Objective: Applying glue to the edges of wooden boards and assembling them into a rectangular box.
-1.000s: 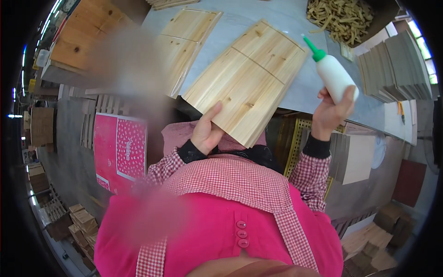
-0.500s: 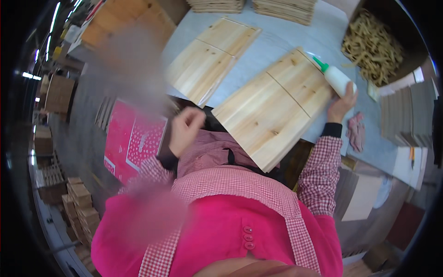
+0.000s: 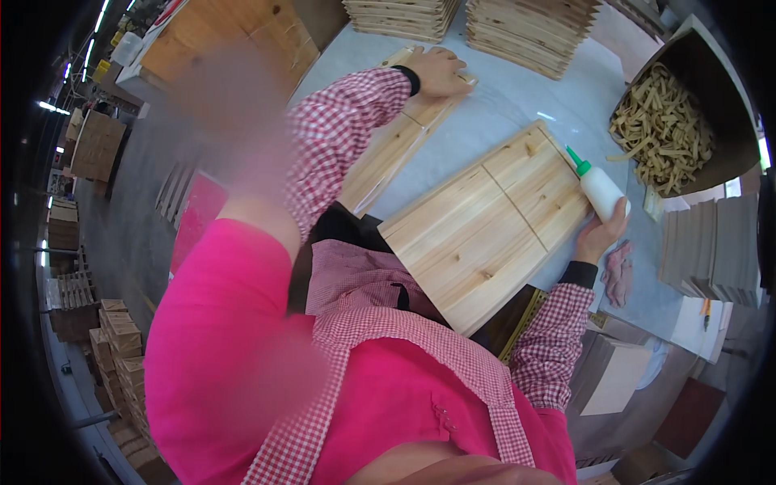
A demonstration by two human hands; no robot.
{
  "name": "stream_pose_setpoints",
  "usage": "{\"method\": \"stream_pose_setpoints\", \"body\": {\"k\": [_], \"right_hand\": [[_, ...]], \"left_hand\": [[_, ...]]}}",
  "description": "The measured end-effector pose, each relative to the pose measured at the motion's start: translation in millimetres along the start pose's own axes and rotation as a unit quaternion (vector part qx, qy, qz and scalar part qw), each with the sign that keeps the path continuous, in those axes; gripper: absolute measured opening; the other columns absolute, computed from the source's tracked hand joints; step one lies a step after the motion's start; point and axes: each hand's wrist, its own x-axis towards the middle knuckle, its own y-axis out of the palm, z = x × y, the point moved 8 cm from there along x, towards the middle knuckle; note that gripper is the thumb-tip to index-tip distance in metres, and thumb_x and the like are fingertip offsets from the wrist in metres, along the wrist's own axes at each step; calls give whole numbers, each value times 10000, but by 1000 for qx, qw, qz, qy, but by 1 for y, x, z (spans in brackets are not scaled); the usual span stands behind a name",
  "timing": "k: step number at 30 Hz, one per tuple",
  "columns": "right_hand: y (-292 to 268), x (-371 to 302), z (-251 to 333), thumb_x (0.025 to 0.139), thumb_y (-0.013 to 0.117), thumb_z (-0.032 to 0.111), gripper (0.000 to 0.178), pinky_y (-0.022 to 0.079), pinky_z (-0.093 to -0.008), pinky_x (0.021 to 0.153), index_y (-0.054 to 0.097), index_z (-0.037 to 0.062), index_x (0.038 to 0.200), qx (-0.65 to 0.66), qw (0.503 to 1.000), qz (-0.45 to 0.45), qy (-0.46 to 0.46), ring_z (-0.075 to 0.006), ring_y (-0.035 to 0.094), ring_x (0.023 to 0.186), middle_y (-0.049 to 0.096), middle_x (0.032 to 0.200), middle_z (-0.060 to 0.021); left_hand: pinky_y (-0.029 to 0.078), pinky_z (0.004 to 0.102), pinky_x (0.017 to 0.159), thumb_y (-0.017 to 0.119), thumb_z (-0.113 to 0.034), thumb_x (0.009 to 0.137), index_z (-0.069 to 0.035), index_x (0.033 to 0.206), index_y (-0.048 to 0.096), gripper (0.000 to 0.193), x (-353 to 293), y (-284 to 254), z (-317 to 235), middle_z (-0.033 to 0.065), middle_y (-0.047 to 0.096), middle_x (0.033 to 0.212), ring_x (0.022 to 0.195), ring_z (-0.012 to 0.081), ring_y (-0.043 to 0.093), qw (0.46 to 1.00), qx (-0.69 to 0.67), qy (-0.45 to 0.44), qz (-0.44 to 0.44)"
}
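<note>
"While the left hand (image 3: 439, 73) lies over the far end of the left panel (image 3: 392, 149), how should it be handled?"

"I'd spread the fingers evenly there, keep the wood flat, and lift the checked sleeve (image 3: 347, 121) clear of its face."

"Is that hand gripping?"

"Can't tell; the undersides of its fingers are hidden."

"And the right hand (image 3: 602, 230)?"

"Wrapped round the lower part of the white bottle (image 3: 602, 192). I'd hold it without squeezing."

"Where's the right panel (image 3: 485, 234)?"

"Left of the bottle, the green nozzle (image 3: 577, 160) just beside its far edge, its near end overhanging the worktable (image 3: 517, 89)."
</note>
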Motion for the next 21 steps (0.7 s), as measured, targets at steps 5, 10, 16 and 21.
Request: {"method": "stream_pose_setpoints", "body": {"k": [5, 10, 16, 21], "right_hand": [[0, -1, 1, 929, 565, 286, 315, 449, -333, 843, 522, 13, 1081, 12, 1000, -6, 15, -198, 563, 939, 567, 1003, -93], [-4, 5, -8, 927, 567, 287, 298, 454, -337, 824, 529, 24, 1063, 22, 999, -31, -10, -198, 568, 923, 569, 994, -79], [3, 9, -15, 919, 580, 295, 318, 476, -343, 794, 534, 20, 1072, 30, 999, 5, 8, -208, 586, 924, 581, 1016, -88], [-5, 14, -15, 927, 576, 299, 346, 500, -364, 809, 541, -4, 1092, 29, 999, 11, 17, -233, 607, 961, 603, 1054, -115]], "left_hand": [[368, 548, 980, 527, -576, 764, -126, 1221, 602, 646, 24, 16, 5, 157, 540, 1306, 1217, 340, 494, 990, 5, -107, 96], [442, 463, 928, 531, -541, 765, -55, 1107, 650, 606, 4, 34, 101, 198, 647, 1119, 1042, 368, 602, 970, -20, -197, 141], [406, 438, 990, 490, -427, 883, -39, 1191, 614, 510, -54, -5, 140, 158, 566, 1288, 1188, 306, 535, 937, -275, -184, -113], [429, 349, 974, 441, -313, 987, -36, 1189, 590, 374, -112, -24, 40, 90, 567, 1268, 1126, 185, 568, 586, -794, -151, -55]]}}
